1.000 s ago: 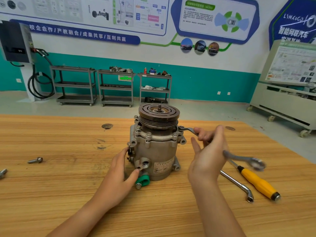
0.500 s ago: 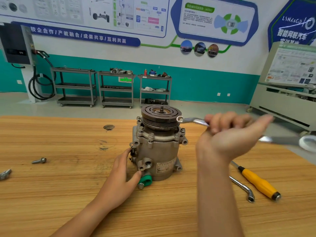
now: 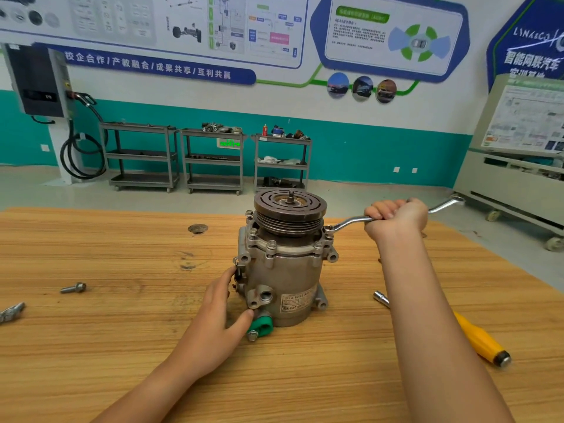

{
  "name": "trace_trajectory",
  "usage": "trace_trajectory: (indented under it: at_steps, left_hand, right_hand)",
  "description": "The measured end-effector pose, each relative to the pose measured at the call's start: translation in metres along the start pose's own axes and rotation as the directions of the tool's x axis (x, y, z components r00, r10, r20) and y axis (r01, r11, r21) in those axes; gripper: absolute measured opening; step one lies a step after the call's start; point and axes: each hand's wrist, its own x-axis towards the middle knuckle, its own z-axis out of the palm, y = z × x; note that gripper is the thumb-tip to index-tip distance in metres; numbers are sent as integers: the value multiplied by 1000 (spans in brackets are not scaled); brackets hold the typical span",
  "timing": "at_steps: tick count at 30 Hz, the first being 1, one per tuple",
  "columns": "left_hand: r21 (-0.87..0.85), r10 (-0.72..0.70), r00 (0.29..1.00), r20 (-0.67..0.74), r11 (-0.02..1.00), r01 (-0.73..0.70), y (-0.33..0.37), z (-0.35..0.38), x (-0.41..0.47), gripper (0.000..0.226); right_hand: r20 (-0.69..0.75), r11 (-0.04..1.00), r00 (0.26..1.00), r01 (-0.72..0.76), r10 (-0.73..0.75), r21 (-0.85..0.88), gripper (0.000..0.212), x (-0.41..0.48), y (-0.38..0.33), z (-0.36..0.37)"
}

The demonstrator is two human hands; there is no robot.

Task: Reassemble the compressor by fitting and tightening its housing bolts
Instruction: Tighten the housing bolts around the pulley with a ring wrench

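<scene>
The grey metal compressor (image 3: 287, 270) stands upright in the middle of the wooden table (image 3: 122, 346), its grooved pulley on top. Several housing bolts ring its upper flange. My right hand (image 3: 396, 219) grips the middle of a silver ring wrench (image 3: 348, 223), whose ring end sits on the flange bolt (image 3: 329, 228) at the compressor's right side. My left hand (image 3: 219, 312) rests against the lower left of the housing, thumb touching the port boss next to a green plug (image 3: 261, 326).
A loose bolt (image 3: 73, 288) and another metal piece (image 3: 12, 311) lie at the table's left. A yellow-handled screwdriver (image 3: 480, 341) and an L-shaped socket wrench (image 3: 381, 298) lie to the right, partly behind my right forearm. Shelving carts and a cabinet stand beyond the table.
My right hand lifted the wrench off the bolt, swung it up and round, and has set its ring end back on the right flange bolt. My left hand has stayed on the housing.
</scene>
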Motion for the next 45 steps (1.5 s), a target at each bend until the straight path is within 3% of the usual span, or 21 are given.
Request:
trace_trajectory:
  at_steps: [8, 11, 14, 19, 21, 23, 25, 30, 34, 37, 40, 45]
  left_hand:
    - [2, -7, 1000, 12, 1000, 7, 0, 0, 0, 78]
    - [-1, -17, 1000, 8, 1000, 17, 0, 0, 0, 78]
    - [3, -26, 1000, 11, 1000, 26, 1, 1, 0, 80]
    - [17, -28, 1000, 15, 999, 28, 1, 2, 0, 82]
    - [14, -35, 999, 15, 999, 35, 0, 2, 1, 82]
    - [6, -33, 999, 11, 999, 33, 0, 2, 0, 80]
    - [6, -30, 999, 18, 1000, 30, 0, 0, -1, 79]
    - [23, -39, 999, 23, 999, 38, -1, 1, 0, 82]
    - [9, -44, 999, 25, 999, 44, 0, 1, 0, 83]
    - [7, -42, 999, 25, 999, 42, -1, 1, 0, 83]
    - [-4, -42, 999, 29, 999, 42, -1, 1, -1, 82]
    - [-14, -41, 999, 33, 999, 41, 0, 0, -1, 82]
  right_hand:
    - [-17, 996, 996, 85, -86, -36, 40, -3, 0, -5]
    - [-54, 977, 975, 214, -215, -28, 40, -15, 9, -13]
    - [-89, 908, 904, 415, -419, -61, 39, -37, 26, -32]
    - [157, 797, 803, 593, -574, -117, 51, -81, 67, -55]
    - [244, 761, 773, 627, -585, -163, 46, -96, 86, -53]
    - [219, 769, 783, 618, -583, -163, 48, -103, 92, -46]
    - [162, 828, 822, 559, -546, -47, 46, -102, 76, -34]
    - [75, 863, 863, 487, -499, 137, 37, -78, 11, -16]
    - [-58, 963, 977, 211, -204, 168, 33, -41, -6, -10]
    - [-132, 985, 991, 42, -19, 170, 34, -28, 0, -16]
    - [-161, 985, 987, 46, -20, 164, 33, -22, 5, -21]
    - [-127, 978, 970, 207, -207, -15, 29, -21, 8, -14]
